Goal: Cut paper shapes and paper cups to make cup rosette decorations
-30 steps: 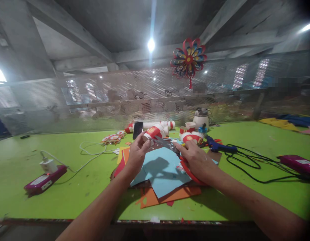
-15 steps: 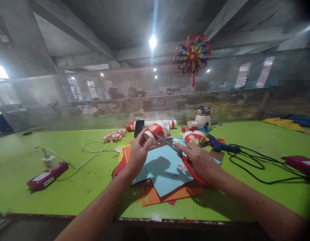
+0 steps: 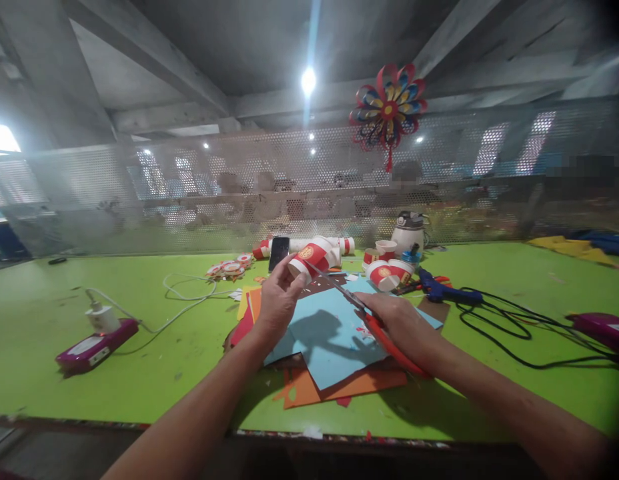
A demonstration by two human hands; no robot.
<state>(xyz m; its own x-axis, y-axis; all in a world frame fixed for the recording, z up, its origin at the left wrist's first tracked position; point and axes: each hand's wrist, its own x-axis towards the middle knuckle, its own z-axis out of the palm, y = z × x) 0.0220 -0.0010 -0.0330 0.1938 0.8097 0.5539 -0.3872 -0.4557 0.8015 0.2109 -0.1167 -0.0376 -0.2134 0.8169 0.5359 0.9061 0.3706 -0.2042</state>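
My left hand (image 3: 275,301) holds a red and white paper cup (image 3: 308,257) on its side above the table. In my right hand (image 3: 395,319) are red-handled scissors (image 3: 362,312), their blades reaching up and left to the cup's rim. Below both hands lies a pile of coloured paper sheets, light blue (image 3: 329,340) on top and orange (image 3: 339,389) beneath. More red and white cups (image 3: 387,273) stand just behind the scissors.
On the green table (image 3: 494,400): a blue glue gun (image 3: 442,290) with black cable at right, purple power strips (image 3: 97,347) (image 3: 602,326) at left and right, a black phone (image 3: 278,252), a white jug (image 3: 408,233). A perforated metal screen (image 3: 189,193) with a paper pinwheel (image 3: 388,109) stands behind.
The scissor blades have closed in on the cup's rim, and my right hand has turned slightly. The camera tilted a little, so everything sits a bit higher and to the right.
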